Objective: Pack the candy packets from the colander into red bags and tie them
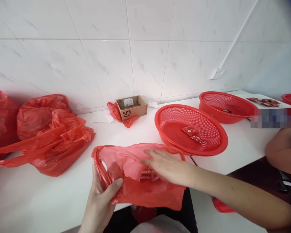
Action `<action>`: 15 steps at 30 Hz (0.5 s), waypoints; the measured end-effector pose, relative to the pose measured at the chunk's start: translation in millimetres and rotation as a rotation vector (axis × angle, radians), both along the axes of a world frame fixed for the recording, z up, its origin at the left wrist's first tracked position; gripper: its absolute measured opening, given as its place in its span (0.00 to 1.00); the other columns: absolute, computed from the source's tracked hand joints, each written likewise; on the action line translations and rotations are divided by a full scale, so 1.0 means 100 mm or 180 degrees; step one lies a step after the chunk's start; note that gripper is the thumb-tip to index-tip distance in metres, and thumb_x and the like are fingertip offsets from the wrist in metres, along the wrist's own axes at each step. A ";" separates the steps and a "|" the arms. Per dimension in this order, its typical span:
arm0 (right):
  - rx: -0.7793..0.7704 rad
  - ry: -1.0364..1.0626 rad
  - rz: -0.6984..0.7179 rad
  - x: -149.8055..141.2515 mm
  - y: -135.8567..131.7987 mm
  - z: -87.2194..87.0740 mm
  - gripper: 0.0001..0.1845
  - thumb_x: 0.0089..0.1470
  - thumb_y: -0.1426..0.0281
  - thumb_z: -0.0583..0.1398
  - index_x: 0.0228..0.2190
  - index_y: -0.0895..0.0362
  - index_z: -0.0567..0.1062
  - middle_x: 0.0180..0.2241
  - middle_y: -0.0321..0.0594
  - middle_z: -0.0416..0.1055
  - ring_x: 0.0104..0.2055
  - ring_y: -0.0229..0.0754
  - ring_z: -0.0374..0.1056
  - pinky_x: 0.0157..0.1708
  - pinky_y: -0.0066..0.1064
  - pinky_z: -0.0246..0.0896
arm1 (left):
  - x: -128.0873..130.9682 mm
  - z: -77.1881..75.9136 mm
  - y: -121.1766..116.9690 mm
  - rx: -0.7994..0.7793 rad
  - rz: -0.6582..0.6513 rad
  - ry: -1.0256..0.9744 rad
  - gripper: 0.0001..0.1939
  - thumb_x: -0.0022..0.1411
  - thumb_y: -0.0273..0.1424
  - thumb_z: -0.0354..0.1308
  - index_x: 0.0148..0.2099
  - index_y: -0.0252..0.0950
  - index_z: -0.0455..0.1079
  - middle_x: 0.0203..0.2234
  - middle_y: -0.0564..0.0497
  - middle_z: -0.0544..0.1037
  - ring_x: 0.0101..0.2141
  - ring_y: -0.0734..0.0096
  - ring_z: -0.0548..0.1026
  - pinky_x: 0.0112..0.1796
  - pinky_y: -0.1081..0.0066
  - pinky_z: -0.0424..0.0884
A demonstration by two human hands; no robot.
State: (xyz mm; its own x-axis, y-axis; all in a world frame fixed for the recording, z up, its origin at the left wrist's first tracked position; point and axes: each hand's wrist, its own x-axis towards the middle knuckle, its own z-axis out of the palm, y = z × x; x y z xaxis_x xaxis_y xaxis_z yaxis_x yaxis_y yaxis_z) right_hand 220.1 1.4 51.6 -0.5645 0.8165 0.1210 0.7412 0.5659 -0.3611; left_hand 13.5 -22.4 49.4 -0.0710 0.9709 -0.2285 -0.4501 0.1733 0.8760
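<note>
A thin red plastic bag (147,194) hangs at the table's front edge, its mouth spread wide. My left hand (104,191) grips the bag's left side near a handle, thumb outside and fingers partly behind the film. Over the bag's mouth, my right hand (163,163) reaches in from the right with fingers stretched out; I see nothing in it. Below its fingers, small red packets (146,174) show inside the bag, partly hidden. Just beyond, a red plastic basket (165,136) contains a few more red packets (191,133).
Full red bags (55,142) stand at left. An open cardboard box (135,112) sits by the tiled wall. Farther right are a second red basket (205,105) and a heap of packets (264,102) on a white surface. Another person's arm (283,149) is at the right edge.
</note>
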 end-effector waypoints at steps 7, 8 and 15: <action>-0.0351 0.0958 -0.0887 0.81 0.32 0.47 0.20 0.61 0.60 0.54 0.54 0.44 0.67 0.53 0.36 0.70 0.52 0.46 0.69 0.50 0.39 0.66 | -0.10 -0.07 -0.08 -0.0176 0.0097 0.0203 0.53 0.36 0.27 0.74 0.63 0.57 0.58 0.40 0.54 0.78 0.34 0.68 0.78 0.30 0.76 0.77; -0.0250 0.0739 -0.1198 1.01 0.43 0.46 0.23 0.61 0.59 0.54 0.57 0.44 0.65 0.56 0.37 0.68 0.54 0.48 0.67 0.52 0.41 0.64 | -0.10 -0.07 -0.10 -0.0212 0.0092 0.0250 0.54 0.36 0.28 0.75 0.64 0.58 0.57 0.40 0.54 0.79 0.34 0.66 0.78 0.30 0.75 0.77; -0.1675 -0.1198 -0.2479 2.19 1.08 -0.25 0.61 0.42 0.52 0.67 0.67 0.51 0.42 0.66 0.60 0.42 0.59 0.65 0.59 0.47 0.48 0.62 | -0.04 -0.09 -0.17 -0.0397 0.0192 0.0436 0.56 0.33 0.31 0.76 0.64 0.59 0.56 0.49 0.53 0.76 0.43 0.58 0.77 0.35 0.72 0.79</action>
State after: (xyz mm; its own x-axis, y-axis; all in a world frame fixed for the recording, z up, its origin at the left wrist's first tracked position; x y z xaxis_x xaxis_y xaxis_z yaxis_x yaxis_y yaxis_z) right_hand 439.0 109.3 27.0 0.2207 0.8722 -0.4365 0.9534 -0.2873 -0.0920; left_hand 9.1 -39.0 40.5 -0.1670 0.9287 -0.3311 -0.3410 0.2607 0.9032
